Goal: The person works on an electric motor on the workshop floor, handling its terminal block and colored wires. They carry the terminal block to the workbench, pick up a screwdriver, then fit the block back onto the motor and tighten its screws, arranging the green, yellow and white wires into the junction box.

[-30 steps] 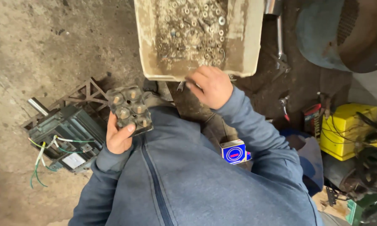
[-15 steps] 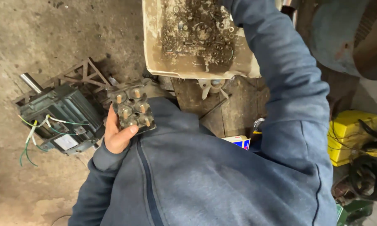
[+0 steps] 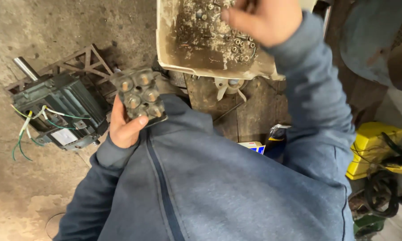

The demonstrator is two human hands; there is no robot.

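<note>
left hand (image 3: 126, 127) gripping a grimy metal block (image 3: 139, 95) studded with round bolt heads, fingers clenched around its lower edge, held at chest height. right hand (image 3: 261, 20) up over a dirty cream tray (image 3: 174, 53) of small nuts and washers, fingers curled, contents not discernible. outward of the left fingers, green motor (image 3: 60, 111) with loose wires on the floor.

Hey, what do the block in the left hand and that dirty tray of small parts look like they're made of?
Block: likely cast metal, dull grey and grimy, with round brassy studs on its face. Tray: looks like cream plastic, thin curved rim, stained brown inside. The small parts under the right hand seem to be metal washers or nuts.
</note>
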